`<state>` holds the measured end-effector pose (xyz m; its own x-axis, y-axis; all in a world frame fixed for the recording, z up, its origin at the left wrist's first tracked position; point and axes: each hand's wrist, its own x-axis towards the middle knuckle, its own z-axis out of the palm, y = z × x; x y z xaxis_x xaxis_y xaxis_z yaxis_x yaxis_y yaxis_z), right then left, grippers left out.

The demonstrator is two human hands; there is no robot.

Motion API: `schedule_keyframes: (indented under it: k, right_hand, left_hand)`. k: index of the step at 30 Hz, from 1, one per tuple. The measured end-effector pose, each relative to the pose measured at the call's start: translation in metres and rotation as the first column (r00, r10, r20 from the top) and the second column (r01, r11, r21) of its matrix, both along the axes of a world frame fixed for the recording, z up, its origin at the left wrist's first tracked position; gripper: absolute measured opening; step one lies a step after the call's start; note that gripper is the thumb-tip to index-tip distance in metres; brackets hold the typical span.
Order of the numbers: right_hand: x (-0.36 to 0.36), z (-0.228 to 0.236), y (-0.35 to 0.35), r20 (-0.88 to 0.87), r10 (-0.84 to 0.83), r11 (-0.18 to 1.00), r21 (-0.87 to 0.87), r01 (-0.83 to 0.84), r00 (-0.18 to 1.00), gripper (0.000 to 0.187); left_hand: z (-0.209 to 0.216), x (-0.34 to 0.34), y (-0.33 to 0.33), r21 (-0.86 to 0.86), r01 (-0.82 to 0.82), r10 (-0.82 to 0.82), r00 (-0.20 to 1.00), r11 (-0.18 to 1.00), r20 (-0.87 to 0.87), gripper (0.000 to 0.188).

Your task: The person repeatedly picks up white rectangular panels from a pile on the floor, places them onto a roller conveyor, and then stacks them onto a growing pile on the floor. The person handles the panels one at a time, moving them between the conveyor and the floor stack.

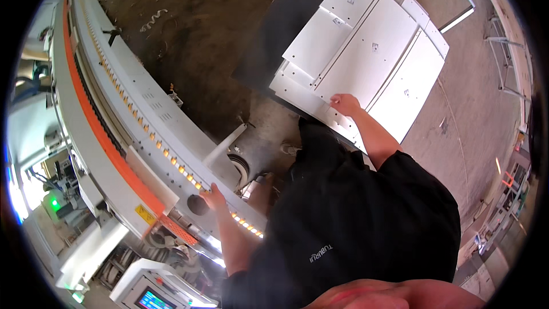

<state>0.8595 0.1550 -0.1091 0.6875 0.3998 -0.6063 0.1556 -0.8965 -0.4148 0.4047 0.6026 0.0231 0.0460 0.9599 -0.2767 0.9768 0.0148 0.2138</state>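
My left hand (214, 198) rests at the row of yellow rollers (181, 169) along the near end of a long grey machine (166, 137), next to a round dark hole (198, 205). Its fingers are partly stretched and hold nothing that I can see. On the other side, my right hand (345, 105) is over a stack of white panels (366, 51), close to the stack's near edge. The fingers there are curled in, and whatever may be inside them is hidden. Small drilled holes and small square labels (375, 47) mark the panels.
An orange strip (108, 143) runs along the machine. A control box with a lit screen (153, 299) stands at the lower left. Under the panels lies a dark support (286, 20). Shavings (153, 20) litter the concrete floor, and metal racks (506, 60) line the right.
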Motion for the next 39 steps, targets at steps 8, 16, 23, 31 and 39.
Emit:
schedule_keyframes:
  k: [8,16,23,31,39]
  right_hand:
    - [0.189,-0.100,0.013,0.224,-0.190,0.972,-0.094,0.215,0.956,0.064]
    - [0.357,-0.102,0.031,0.275,-0.251,0.915,-0.246,0.320,0.928,0.087]
    - [0.348,-0.116,0.061,0.310,-0.054,0.890,-0.416,0.186,0.949,0.087]
    - [0.207,-0.102,0.105,0.298,0.040,0.952,-0.302,0.055,0.954,0.068]
    - [0.042,-0.106,0.157,0.118,-0.510,0.859,0.114,0.499,0.852,0.051]
  left_hand:
    - [-0.007,0.003,0.015,-0.033,0.019,-0.023,0.992,0.999,-0.126,0.081]
    - [-0.013,0.042,0.007,-0.140,-0.137,0.124,0.988,0.981,-0.092,0.084]
    - [0.004,0.052,-0.013,-0.075,-0.195,0.190,0.980,0.978,-0.066,0.082]
    - [0.012,0.059,-0.007,-0.073,-0.231,0.207,0.948,0.970,-0.243,0.082]
    - [-0.001,0.041,-0.008,0.015,-0.178,0.179,0.977,0.984,-0.119,0.077]
